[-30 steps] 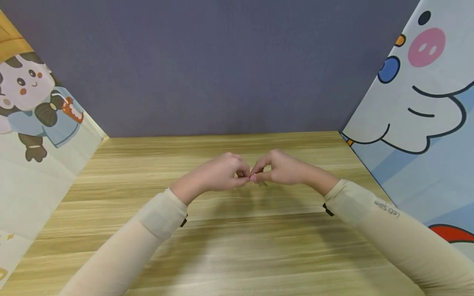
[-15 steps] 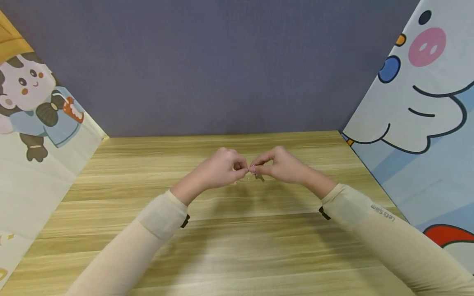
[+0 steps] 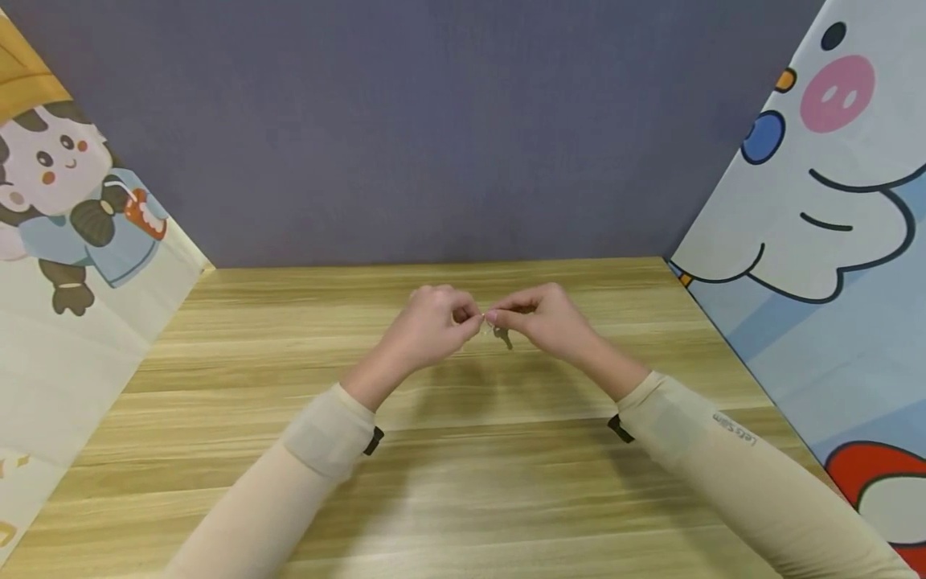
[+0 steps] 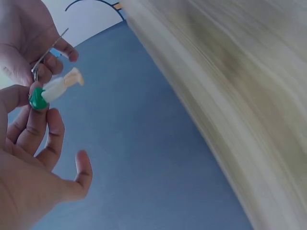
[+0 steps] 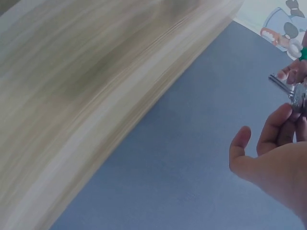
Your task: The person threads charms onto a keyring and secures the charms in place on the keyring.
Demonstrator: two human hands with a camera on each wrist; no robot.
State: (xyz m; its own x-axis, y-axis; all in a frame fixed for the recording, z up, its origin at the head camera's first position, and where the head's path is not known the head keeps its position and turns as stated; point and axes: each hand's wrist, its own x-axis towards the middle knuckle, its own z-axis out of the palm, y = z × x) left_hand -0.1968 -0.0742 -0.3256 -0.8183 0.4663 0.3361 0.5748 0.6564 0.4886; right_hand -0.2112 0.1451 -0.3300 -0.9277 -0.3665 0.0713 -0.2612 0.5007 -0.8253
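Note:
My left hand (image 3: 437,326) pinches a small charm (image 4: 55,91) with a green end and a white and peach body, which sticks out past the fingertips in the left wrist view. Close beside it, the thumb and fingers of my right hand (image 3: 553,322) pinch a metal key ring. A key (image 3: 504,336) hangs below the right fingertips; its silver shaft (image 5: 279,85) also shows in the right wrist view. Both hands are held above the table, fingertips almost meeting. The fingers hide most of the ring, and how charm and ring join is unclear.
Under the hands lies a wood-grain table (image 3: 463,482). A grey-blue panel (image 3: 434,137) rises at its far edge. Cartoon-printed panels stand at the left (image 3: 87,346) and the right (image 3: 788,338).
Both hands have shifted slightly away from the body, up in the head view. The key, mostly covered before, now hangs in plain sight below the right fingers.

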